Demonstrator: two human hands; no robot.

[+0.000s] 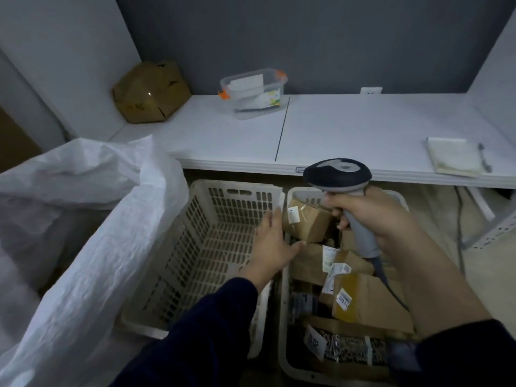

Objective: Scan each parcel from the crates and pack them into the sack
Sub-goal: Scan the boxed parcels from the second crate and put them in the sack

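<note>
meanwhile the left hand (272, 244), grip spread open and empty, is reaching for the brown parcel (308, 220); the right hand (374, 219) is gripping the barcode scanner (339, 174) (its cable (389, 286) could be snagging parcels).

Dim room, dark grey wall (307, 37), white table (349, 129) along it, wall socket (370, 91), pale floor (435, 219)

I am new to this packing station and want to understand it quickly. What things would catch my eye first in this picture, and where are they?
The grey barcode scanner stands out at centre, in the grip of the right hand above the right crate, which is full of brown parcels. The left hand, open, reaches toward a small taped parcel at that crate's far end. The left crate looks empty, and a big white sack gapes at far left.
</note>
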